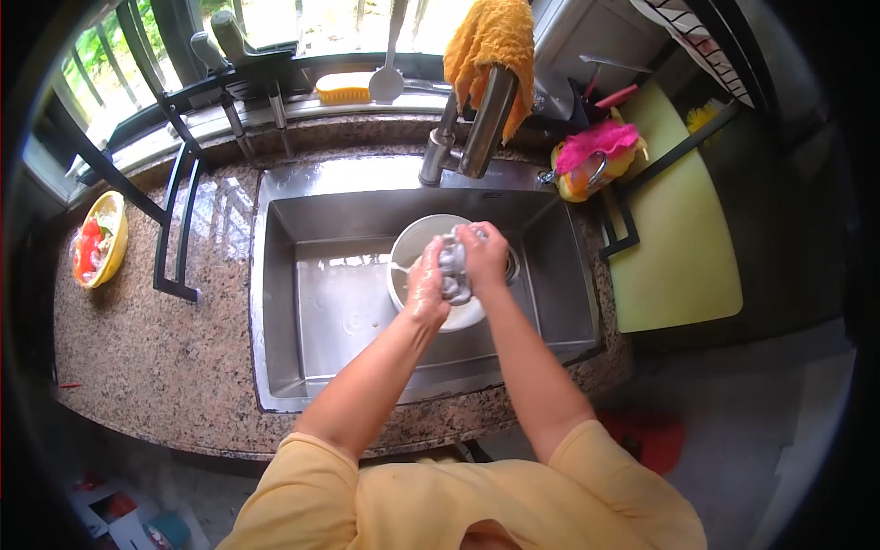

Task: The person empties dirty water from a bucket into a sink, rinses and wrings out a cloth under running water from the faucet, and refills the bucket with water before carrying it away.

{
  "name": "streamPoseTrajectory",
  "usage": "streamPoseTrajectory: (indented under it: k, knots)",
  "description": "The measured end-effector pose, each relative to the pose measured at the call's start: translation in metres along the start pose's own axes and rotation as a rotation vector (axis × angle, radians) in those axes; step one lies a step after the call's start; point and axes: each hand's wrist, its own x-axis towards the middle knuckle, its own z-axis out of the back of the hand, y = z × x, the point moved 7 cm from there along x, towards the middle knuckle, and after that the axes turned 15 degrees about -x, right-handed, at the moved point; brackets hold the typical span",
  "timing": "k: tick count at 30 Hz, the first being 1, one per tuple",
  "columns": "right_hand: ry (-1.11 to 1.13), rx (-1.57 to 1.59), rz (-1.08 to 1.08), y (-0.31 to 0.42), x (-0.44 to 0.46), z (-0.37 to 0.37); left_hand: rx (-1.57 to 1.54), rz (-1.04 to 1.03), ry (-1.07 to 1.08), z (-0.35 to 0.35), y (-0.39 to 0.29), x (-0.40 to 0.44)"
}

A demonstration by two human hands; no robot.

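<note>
The 2 hands meet above the sink (339,298), a little right of its middle, with a lumpy gray bundle (453,270) pressed between them. It looks like wadded wet cloth, though its exact make is hard to tell. The left hand (427,281) curls against the bundle's left side, skin glistening wet; the right hand (486,258) closes on its right side, fingers bent over the top. Below them, inside the sink, stands a white tub (414,235); the liquid in it is mostly hidden.

Judging by the grip, the step in hand is kneading or squeezing the bundle. To do it well, it pays to work low and centered over the tub, so drips land there rather than on the sink floor. Pressing with the palms and heels of the 2 hands should spread the force better than fingertips alone. Turning and refolding the bundle between squeezes would bring its inner folds outward. A wet mass can slip, so 1 hand should hold firmly whenever the other shifts.

The faucet (486,128) rises behind the sink, an orange cloth (495,50) draped over it; elbow room seems ample. On the tabletop (165,353) left of the sink sits a yellow basket (120,240); a pale green board (678,275) lies to its right.
</note>
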Motion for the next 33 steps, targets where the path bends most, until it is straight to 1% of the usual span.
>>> streamPoseTrajectory:
  k: [2,3,5,6,8,9,10,12,14,16,17,18,20,21,22,24,25,27,28,29,30,31,32,33]
  knots:
    - [0.054,0.034,-0.012,-0.01,-0.001,-0.007,-0.009,-0.021,-0.006,-0.002,-0.001,0.002]
    - [0.083,0.047,-0.013,-0.011,-0.001,-0.011,-0.061,0.056,-0.001,0.001,0.001,0.006]
    - [-0.003,-0.223,0.424,0.027,-0.033,-0.017,-0.169,0.212,0.009,0.015,0.003,0.018]
    - [-0.05,-0.356,0.643,0.051,-0.056,-0.019,-0.193,0.231,0.059,0.021,0.003,0.023]
    - [-0.112,-0.43,0.659,0.071,-0.061,-0.01,-0.239,0.271,0.157,0.03,0.004,0.029]
    - [-0.046,-0.338,0.389,0.029,-0.035,-0.014,-0.065,0.113,-0.02,0.015,-0.007,0.001]
    - [0.016,-0.241,0.125,-0.003,-0.014,-0.014,0.041,0.088,0.009,0.006,-0.011,-0.006]
    - [0.046,-0.339,0.078,-0.008,0.007,0.003,0.251,0.035,0.075,-0.011,-0.021,-0.012]
    - [0.065,-0.162,0.132,-0.038,0.027,0.009,0.305,0.003,0.232,-0.034,-0.033,-0.021]
    - [0.326,0.257,0.168,0.003,0.004,0.013,0.361,-0.029,0.373,-0.055,-0.048,-0.023]
    - [0.37,0.259,0.204,0.019,-0.011,0.014,0.324,0.027,0.419,-0.065,-0.051,-0.027]
    - [0.409,0.263,0.243,0.03,-0.021,0.012,0.38,0.056,0.44,-0.069,-0.052,-0.028]
    - [0.415,0.153,0.289,0.017,-0.016,0.01,0.497,0.119,0.485,-0.078,-0.051,-0.031]
    - [0.417,0.099,0.311,0.01,-0.012,0.009,0.499,0.089,0.449,-0.082,-0.054,-0.035]
    - [0.314,0.044,0.269,0.005,-0.001,0.017,0.574,0.026,0.462,-0.082,-0.059,-0.035]
    - [0.253,0.32,0.125,0.0,0.018,0.038,0.725,-0.102,0.483,-0.079,-0.074,-0.036]
    - [0.224,0.32,0.122,0.013,0.019,0.05,0.921,-0.101,0.433,-0.068,-0.08,-0.03]
    - [0.205,0.321,0.08,0.026,0.019,0.061,0.807,-0.042,0.395,-0.053,-0.075,-0.023]
    - [0.135,0.223,0.03,0.016,0.018,0.061,0.747,-0.019,0.379,-0.049,-0.073,-0.021]
    - [0.067,0.126,-0.015,0.002,0.016,0.059,0.681,-0.071,0.403,-0.05,-0.07,-0.022]
    - [-0.002,0.028,-0.058,-0.006,0.012,0.059,0.557,0.007,0.395,-0.051,-0.063,-0.026]
    - [0.153,0.204,-0.138,-0.001,-0.003,0.045,0.421,0.064,0.377,-0.056,-0.055,-0.034]
    - [0.305,0.276,-0.134,-0.008,-0.017,0.03,0.281,0.122,0.356,-0.06,-0.048,-0.041]
    - [0.429,0.286,-0.09,-0.003,-0.032,0.015,0.219,0.164,0.367,-0.063,-0.045,-0.041]
